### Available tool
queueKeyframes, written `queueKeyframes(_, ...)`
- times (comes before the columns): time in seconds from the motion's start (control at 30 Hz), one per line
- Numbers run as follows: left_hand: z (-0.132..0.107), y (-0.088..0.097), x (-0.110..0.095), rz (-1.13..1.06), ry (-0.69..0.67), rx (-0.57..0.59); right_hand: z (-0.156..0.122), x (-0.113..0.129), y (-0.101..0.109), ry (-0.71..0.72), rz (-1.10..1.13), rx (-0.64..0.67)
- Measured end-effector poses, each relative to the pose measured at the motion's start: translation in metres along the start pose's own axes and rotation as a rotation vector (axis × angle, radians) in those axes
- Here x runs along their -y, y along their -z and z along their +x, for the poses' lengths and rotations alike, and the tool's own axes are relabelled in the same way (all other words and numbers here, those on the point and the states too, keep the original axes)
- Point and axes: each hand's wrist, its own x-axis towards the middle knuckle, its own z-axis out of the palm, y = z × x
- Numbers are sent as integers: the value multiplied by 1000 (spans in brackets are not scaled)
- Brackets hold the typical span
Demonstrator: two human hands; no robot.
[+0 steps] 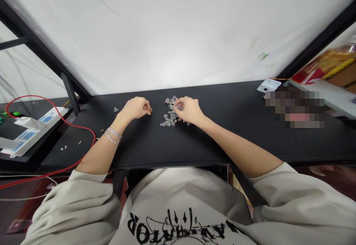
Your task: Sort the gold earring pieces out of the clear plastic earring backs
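Observation:
A heap of small clear glass bulbs (170,115), some with tan tips, lies in the middle of the black table top (228,126). My right hand (188,110) rests at the heap's right side, its fingertips pinched on one glass bulb (178,107). My left hand (136,108) sits left of the heap, fingers closed on a small tan piece (150,109). One loose glass bulb (116,109) lies farther left, and a few tan bits (101,130) lie near my left wrist, which wears silver bracelets (113,135).
A red cable (69,124) loops past a white power strip (36,128) at the left, beyond the table's edge. A white device (268,85) and a pixelated patch (294,109) are at the table's far right. A yellow-red package (322,65) sits beyond, with a white wall behind.

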Motion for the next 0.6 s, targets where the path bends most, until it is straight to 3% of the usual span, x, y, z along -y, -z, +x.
queueKeyframes(0.2, -6, -3, -27, -75, -182, -77, 1, 2, 9, 75, 7, 27)
queueKeyframes(0.37, -10, -11, -50, -196, -322, -18, -2, 10, 27, 338, 74, 451)
queueKeyframes(0.43, -10, -15, -52, -212, -332, -1, -3, 11, 28, 369, 33, 529)
queueKeyframes(0.6, -9, -17, -51, -288, -367, -20, -4, 10, 26, 391, 44, 473)
